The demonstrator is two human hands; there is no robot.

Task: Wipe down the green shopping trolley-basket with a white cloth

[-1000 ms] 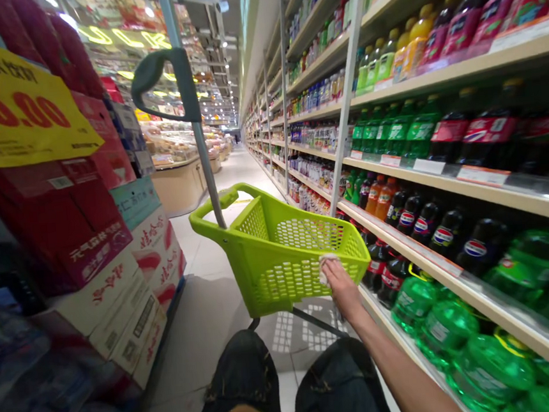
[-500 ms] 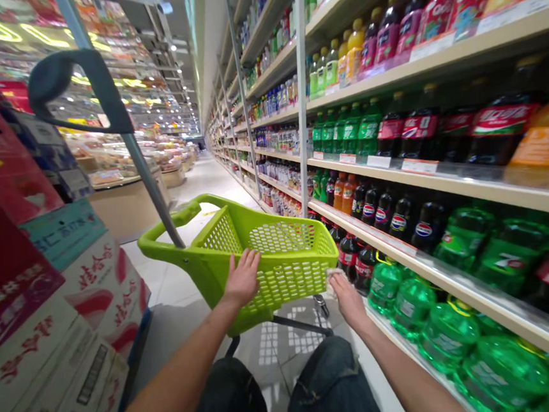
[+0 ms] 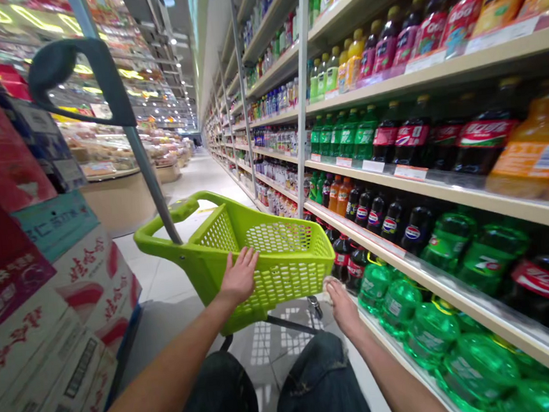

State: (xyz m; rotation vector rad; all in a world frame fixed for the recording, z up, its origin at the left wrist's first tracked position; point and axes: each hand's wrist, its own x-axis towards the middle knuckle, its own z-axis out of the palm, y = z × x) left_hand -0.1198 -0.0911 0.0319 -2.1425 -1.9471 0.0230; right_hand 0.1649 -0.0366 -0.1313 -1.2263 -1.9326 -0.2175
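A lime-green shopping basket cart with perforated sides stands in front of my knees. My left hand lies on the rim and near side wall of the basket, its fingers stretched out. At the basket's lower right corner, my right hand has its fingers closed on a pale, crumpled cloth, which touches or nearly touches the green plastic. Part of the cloth is hidden by the fingers. A grey pull handle rises on a metal pole from the basket's left end.
Shelves of soft drink bottles line the right side, with large green bottles on the bottom level close to my right arm. Stacked drink cartons stand at left. A tiled aisle runs away ahead.
The view has shifted slightly, so basket and shelves appear a little further left. Both hands keep nearly the same places on the basket, the right one still with the cloth.
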